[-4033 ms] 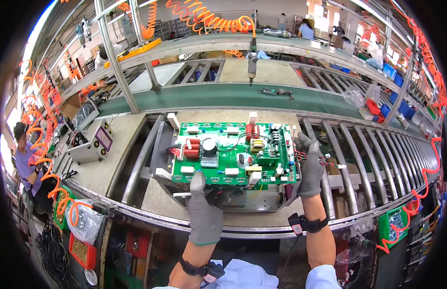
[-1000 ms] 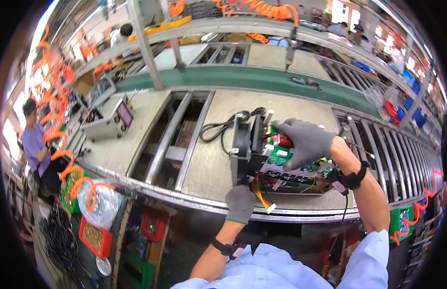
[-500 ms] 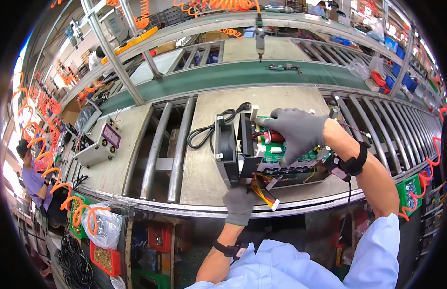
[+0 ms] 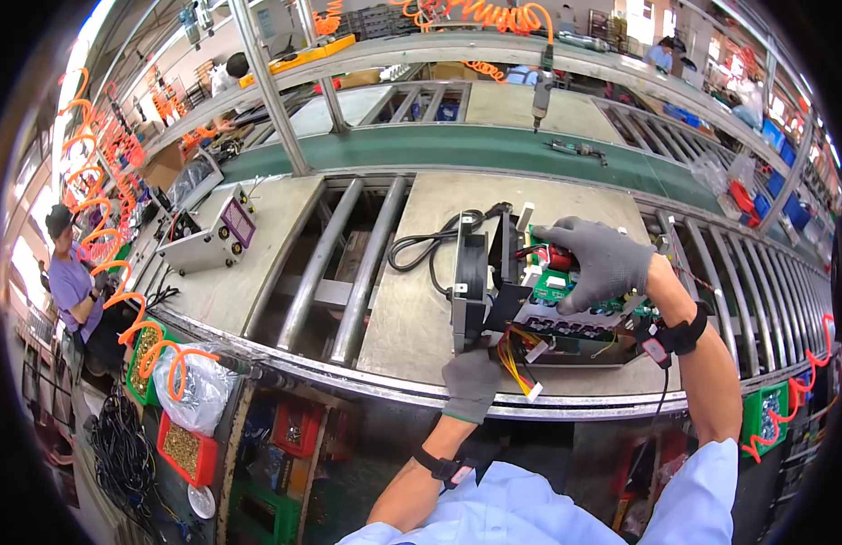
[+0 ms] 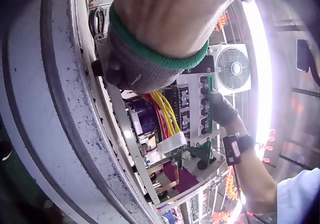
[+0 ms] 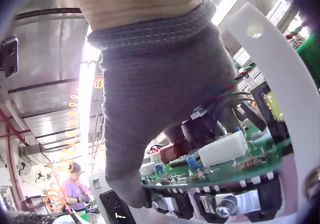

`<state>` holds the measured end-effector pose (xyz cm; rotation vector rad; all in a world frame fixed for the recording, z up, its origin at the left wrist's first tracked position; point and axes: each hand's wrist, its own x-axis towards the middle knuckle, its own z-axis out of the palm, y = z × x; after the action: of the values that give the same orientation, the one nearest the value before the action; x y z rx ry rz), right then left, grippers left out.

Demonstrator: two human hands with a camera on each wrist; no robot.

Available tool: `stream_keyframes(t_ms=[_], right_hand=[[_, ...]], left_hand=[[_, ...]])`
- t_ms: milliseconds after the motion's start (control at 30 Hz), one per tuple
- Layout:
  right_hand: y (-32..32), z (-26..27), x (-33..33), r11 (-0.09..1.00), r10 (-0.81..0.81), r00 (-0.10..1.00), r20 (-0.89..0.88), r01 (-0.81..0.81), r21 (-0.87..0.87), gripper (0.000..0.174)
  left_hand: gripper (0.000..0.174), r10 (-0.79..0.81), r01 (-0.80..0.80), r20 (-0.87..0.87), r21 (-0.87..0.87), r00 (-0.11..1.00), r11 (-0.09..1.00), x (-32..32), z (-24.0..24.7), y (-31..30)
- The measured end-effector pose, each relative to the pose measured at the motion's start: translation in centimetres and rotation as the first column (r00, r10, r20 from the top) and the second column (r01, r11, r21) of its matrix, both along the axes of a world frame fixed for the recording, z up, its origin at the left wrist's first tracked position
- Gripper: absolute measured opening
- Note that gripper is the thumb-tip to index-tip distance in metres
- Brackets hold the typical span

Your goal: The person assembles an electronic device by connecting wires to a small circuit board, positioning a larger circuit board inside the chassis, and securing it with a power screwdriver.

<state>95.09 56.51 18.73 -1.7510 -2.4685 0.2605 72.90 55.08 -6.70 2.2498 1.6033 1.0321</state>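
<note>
A metal chassis with a black fan [image 4: 474,277] at its left end stands on the workbench. My right hand [image 4: 605,259], in a grey glove, spans the green circuit board [image 4: 550,294] and grips it, thumb on the near edge. The right wrist view shows that thumb [image 6: 125,181] against the edge, beside black components on metal clips. At the chassis's near left corner, my gloved left hand [image 4: 471,383] holds the frame, its fingertips hidden. Yellow and red wires [image 5: 167,109] with a white connector [image 5: 172,142] hang beside it.
A black power cord [image 4: 407,247] lies behind the fan end. Metal rollers [image 4: 316,272] flank the bench plate [image 4: 394,331]. Another metal case [image 4: 208,238] stands left. Beyond runs a green belt [image 4: 421,150], a screwdriver [image 4: 542,95] hanging above it. A person [image 4: 71,272] stands far left.
Four seconds ago my hands were at the board's near and right edges. Now the right spans the board and the left is at the fan-end corner. In the last second both hands hardly moved.
</note>
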Motion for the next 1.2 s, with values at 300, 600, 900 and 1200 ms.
stream_keyframes(t_ms=[300, 600, 900, 1200], right_hand=[[-0.3, 0.2, -0.6, 0.997, 0.077, 0.993, 0.086, -0.077, 0.001, 0.096], [-1.2, -1.1, -1.6, 0.992, 0.067, 0.987, 0.147, -0.082, 0.099, 0.092], [0.8, -0.7, -1.7, 0.995, 0.1, 0.991, 0.084, -0.098, -0.029, 0.094], [-0.3, -1.6, -2.5, 0.984, 0.111, 0.987, 0.116, -0.125, 0.129, 0.096]], left_hand=[[0.021, -0.146, 0.145, 0.035, 0.031, 0.989, 0.989, -0.8, 0.2, -0.2], [0.032, -0.132, 0.132, -0.012, -0.023, 0.991, 0.991, -0.5, -0.9, -0.4], [0.018, -0.258, 0.256, 0.037, 0.05, 0.966, 0.965, -2.6, -0.1, 0.3], [0.028, -0.25, 0.261, 0.383, 0.023, 0.889, 0.965, -4.6, 7.7, -3.0]])
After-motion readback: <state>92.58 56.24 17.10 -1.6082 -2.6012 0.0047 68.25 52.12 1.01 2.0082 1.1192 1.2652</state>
